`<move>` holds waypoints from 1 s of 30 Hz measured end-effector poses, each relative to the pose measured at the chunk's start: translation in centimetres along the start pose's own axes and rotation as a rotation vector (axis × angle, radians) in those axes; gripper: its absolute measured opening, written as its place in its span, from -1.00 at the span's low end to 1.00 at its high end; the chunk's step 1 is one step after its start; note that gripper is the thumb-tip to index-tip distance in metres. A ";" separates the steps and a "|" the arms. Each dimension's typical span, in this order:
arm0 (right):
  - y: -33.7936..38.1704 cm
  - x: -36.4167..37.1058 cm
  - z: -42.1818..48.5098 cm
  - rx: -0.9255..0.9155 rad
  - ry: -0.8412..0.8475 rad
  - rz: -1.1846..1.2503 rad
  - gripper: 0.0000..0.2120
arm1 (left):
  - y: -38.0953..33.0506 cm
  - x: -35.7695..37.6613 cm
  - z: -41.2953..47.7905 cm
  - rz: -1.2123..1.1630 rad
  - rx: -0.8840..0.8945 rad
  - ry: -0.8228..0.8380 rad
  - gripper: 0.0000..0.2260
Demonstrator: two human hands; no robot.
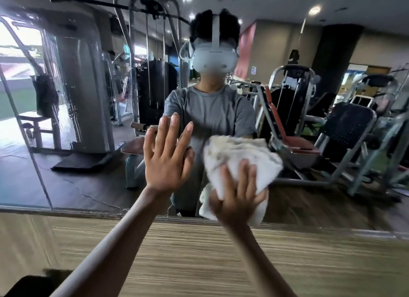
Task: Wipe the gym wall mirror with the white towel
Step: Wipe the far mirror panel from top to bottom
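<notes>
- Right hand [238, 199] presses the crumpled white cotton towel [239, 159] against the large glass wall mirror [88, 175], low near its bottom edge, fingers spread over the wad.
- Left hand [168, 157] is splayed flat on the glass just beside it, holding nothing.
- Towel looks soft, light, floppy; palming the bunched middle should keep it together.
- Glass likely slick; wood-grain panel [199, 252] below; weight machines reflected.

White towel [239, 155], grey shirt [208, 111], striped brown wood-grain panel [199, 252].

You're in a gym: the wall mirror [88, 164] reflects a cable machine [152, 53] upper left, weight benches [345, 128] right.
</notes>
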State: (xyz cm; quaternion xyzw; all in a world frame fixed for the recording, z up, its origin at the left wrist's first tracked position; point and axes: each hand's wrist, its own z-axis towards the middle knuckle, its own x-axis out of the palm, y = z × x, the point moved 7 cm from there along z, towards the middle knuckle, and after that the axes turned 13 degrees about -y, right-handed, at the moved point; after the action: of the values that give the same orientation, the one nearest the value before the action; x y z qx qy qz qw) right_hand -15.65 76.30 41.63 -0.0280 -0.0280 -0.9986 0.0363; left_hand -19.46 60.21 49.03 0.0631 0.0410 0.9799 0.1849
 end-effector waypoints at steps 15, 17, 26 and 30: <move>0.9 0.0 -1.7 -0.133 0.109 -0.009 -0.51 | 0.1 -0.1 -0.3 -0.013 0.003 0.003 -0.51; 0.1 -0.4 -5.2 -0.394 0.212 0.025 -0.43 | 0.1 -0.1 -0.2 -0.026 -0.002 0.019 -0.51; -2.3 -0.5 7.0 0.190 -0.008 -0.048 -0.39 | 0.0 0.0 -0.3 -0.023 -0.020 0.031 -0.53; 1.7 0.4 5.9 -0.106 0.067 -0.028 -0.31 | 0.2 0.2 -0.4 -0.023 -0.001 0.045 -0.52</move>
State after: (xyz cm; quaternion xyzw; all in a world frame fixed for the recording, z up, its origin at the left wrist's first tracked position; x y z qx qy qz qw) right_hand -15.62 74.88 47.66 0.0041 0.0258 -0.9994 0.0215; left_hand -19.78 60.06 48.67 0.0405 0.0452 0.9789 0.1953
